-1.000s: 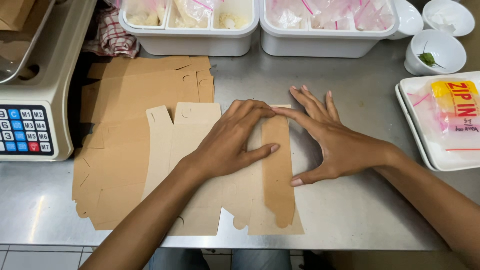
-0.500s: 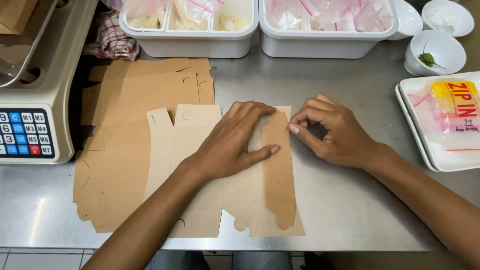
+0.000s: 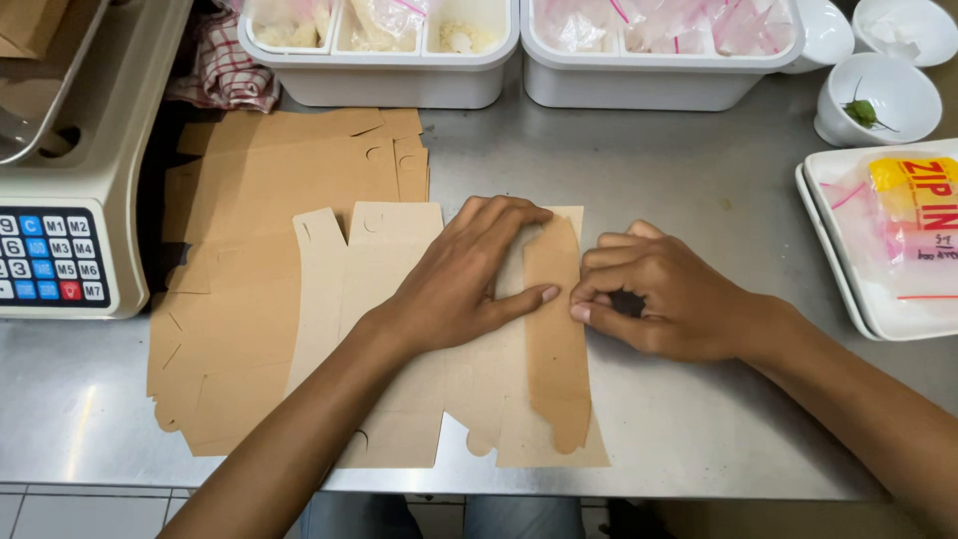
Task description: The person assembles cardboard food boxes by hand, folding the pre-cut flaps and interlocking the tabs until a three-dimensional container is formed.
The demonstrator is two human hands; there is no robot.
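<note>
A flat, unfolded brown cardboard box blank [image 3: 399,329] lies on the steel table [image 3: 699,419] in front of me. My left hand [image 3: 469,274] presses flat on its middle panel, fingers spread toward the right. My right hand [image 3: 659,294] has its fingers curled at the blank's right edge, fingertips pinching the folded-over side flap [image 3: 554,369]. More flat blanks [image 3: 259,200] are stacked under it and to the left.
A weighing scale with a keypad [image 3: 60,230] stands at the left. Two white bins [image 3: 399,60] with bagged food sit at the back. A checked cloth [image 3: 225,70], small white bowls [image 3: 878,95] and a white tray of zip bags [image 3: 888,240] are nearby.
My right hand went from lying spread on the flap to curled, and slid down along the flap's right edge. My left hand stayed pressed on the blank.
</note>
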